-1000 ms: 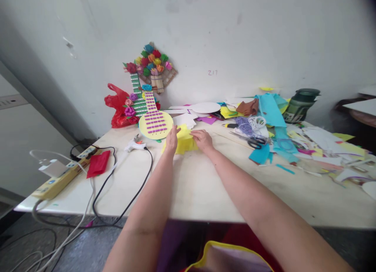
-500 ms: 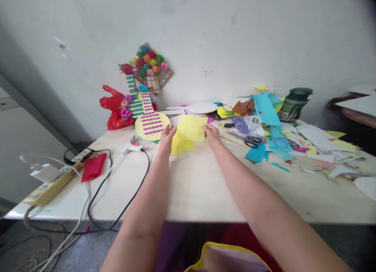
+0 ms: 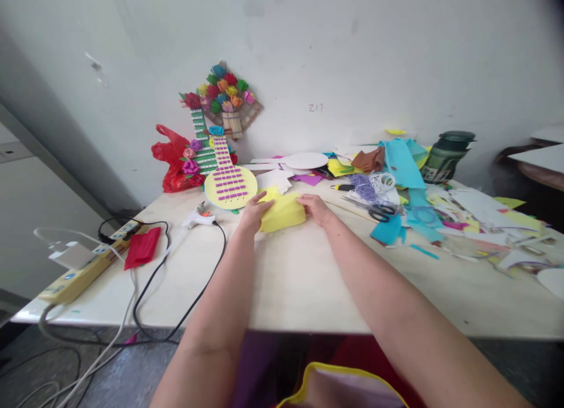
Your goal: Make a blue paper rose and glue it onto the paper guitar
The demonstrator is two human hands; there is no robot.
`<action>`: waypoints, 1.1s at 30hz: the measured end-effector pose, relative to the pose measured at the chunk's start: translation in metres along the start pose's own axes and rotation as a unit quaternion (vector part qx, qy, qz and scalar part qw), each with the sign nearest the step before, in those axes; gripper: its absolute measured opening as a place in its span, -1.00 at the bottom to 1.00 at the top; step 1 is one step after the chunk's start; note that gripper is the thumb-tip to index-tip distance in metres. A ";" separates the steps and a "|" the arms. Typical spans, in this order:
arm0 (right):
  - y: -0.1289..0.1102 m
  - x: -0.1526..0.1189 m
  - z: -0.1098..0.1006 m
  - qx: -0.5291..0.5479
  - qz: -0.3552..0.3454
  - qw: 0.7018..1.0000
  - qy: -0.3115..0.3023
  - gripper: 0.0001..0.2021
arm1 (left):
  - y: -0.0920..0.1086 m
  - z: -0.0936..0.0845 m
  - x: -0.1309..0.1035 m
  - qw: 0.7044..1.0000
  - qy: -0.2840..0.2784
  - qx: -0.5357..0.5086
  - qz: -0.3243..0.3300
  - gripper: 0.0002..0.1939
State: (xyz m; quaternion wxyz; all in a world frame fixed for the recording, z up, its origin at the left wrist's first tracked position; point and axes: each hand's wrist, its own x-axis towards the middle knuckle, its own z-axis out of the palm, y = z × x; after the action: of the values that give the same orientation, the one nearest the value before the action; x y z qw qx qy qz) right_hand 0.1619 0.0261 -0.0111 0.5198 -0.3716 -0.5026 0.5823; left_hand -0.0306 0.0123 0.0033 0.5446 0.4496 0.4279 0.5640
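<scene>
A thin yellow sheet of paper, looking like crepe paper, is stretched between my two hands just over the table. My left hand pinches its left edge, thumb on top. On the opposite side, the fingers of my right hand close on the upper right corner. Another yellow piece seems to lie under or behind it; I cannot tell how many layers there are. Just beyond my left hand rests a yellow guitar-shaped craft piece with purple strips. White paper scraps lie behind the sheet.
Left, a white glue gun trails a black cord beside a power strip and a red packet. Right, scissors, string, blue paper and many scraps lie near a green bottle. Paper flowers lean on the wall.
The yellow sheet, held up and partly overlapping another yellow piece before, is now lower and flatter. My left hand has gone from loosely spread fingers to pinching its left edge.
</scene>
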 end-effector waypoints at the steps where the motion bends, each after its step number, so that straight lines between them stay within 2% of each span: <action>1: 0.002 0.001 0.000 0.003 0.000 1.000 -0.001 -0.79 | -0.001 0.001 0.000 1.000 0.000 0.015 0.014 -0.23; 4: 0.008 0.005 -0.001 -0.004 -0.016 1.000 0.008 -0.76 | -0.004 0.003 0.001 0.997 -0.004 0.053 0.062 -0.27; 6: 0.012 0.008 -0.001 -0.037 -0.028 0.998 0.044 -0.77 | -0.005 0.005 0.002 0.994 -0.002 0.073 0.077 -0.28; 9: 0.016 0.012 -0.001 -0.076 -0.026 0.992 0.097 -0.79 | -0.006 0.005 0.001 0.993 0.003 0.092 0.076 -0.28; 11: 0.015 0.012 0.000 -0.076 -0.016 0.991 0.105 -0.80 | -0.006 0.005 0.001 0.994 -0.003 0.092 0.064 -0.26; 16: 0.008 0.008 -0.001 -0.034 0.008 0.995 0.098 -0.85 | -0.002 0.000 -0.001 0.997 -0.036 0.066 0.013 -0.24; 21: 0.004 0.005 -0.004 -0.005 0.019 0.997 0.076 -0.84 | 0.002 -0.003 -0.001 0.996 -0.048 0.056 -0.044 -0.46; 24: 0.004 0.004 -0.005 -0.013 0.025 0.999 0.040 -0.82 | 0.005 -0.003 -0.004 0.993 -0.063 0.078 -0.065 -0.59; 30: 0.004 0.000 -0.001 -0.064 0.034 0.997 -0.030 -0.79 | 0.007 -0.005 -0.011 0.976 -0.160 0.114 -0.099 -0.66; 33: 0.003 -0.002 0.001 -0.081 0.044 0.995 -0.032 -0.81 | 0.003 -0.007 -0.009 0.973 -0.159 0.140 -0.091 -0.69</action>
State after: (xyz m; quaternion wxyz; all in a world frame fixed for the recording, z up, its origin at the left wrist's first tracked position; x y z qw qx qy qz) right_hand 0.1602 0.0240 -0.0137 0.4455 -0.4153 -0.5475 0.5739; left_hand -0.0379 0.0031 0.0040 0.5861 0.5647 0.4497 0.3680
